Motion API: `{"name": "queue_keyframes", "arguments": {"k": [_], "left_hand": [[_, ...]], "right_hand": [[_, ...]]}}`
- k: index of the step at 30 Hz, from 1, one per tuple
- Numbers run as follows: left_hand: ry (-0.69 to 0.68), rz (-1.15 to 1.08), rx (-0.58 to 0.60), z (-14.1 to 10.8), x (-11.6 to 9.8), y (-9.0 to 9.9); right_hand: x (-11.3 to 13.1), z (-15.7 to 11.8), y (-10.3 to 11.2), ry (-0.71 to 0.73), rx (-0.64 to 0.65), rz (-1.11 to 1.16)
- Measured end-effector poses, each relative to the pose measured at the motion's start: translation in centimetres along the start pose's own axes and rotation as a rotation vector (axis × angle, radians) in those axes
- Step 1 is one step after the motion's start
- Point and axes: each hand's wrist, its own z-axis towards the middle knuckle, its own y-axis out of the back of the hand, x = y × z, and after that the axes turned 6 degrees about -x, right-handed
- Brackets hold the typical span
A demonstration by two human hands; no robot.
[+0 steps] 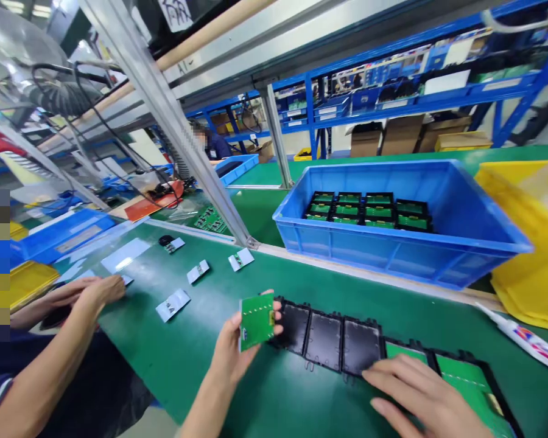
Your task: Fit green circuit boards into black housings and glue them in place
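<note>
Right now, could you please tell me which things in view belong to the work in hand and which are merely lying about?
Apparently in use:
green circuit board in the left hand;
black plastic trays beside the right hand;
blue bin of board-filled trays.

Apparently lying about:
white nozzled tube;
yellow bin;
cardboard boxes.

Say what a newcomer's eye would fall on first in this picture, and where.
Probably the large blue bin, right of centre, holding rows of black-framed green boards. Next, the green circuit board in the left hand, near the centre, and the row of black frames to its right, beside the right hand.
</note>
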Motion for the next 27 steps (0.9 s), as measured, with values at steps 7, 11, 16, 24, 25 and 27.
{"name": "queue_keyframes", "arguments": {"k": [7,11,16,24,25,27], "left_hand": [[0.390,-0.831,0.457,-1.4,-2.2,-9.3],[0.371,-0.891,0.540,-1.6,-2.6,-11.5],[0.151,-0.541,0.559,-0.4,-2.3,-11.6],[-0.459,0.689,0.603,2.2,1.0,-10.2],[-0.473,0.703,0.597,2.2,1.2,-10.3],[-0.478,0.704,0.585,2.2,1.3,-10.4]], "right_hand": [[1.7,2.5,-1.0,-0.188,-0.130,0.062],[1.0,2.2,-1.2,-0.172,-0.190,0.051],[-1.4,1.2,-0.4,-0.172,-0.241,0.013],[-2.8,-0.7,-0.3,-0.263,-0.033,-0.081],[-2.7,-0.7,-0.6,-0.271,-0.012,-0.091],[-2.4,-0.7,-1.2,-0.276,0.006,-0.109]]}}
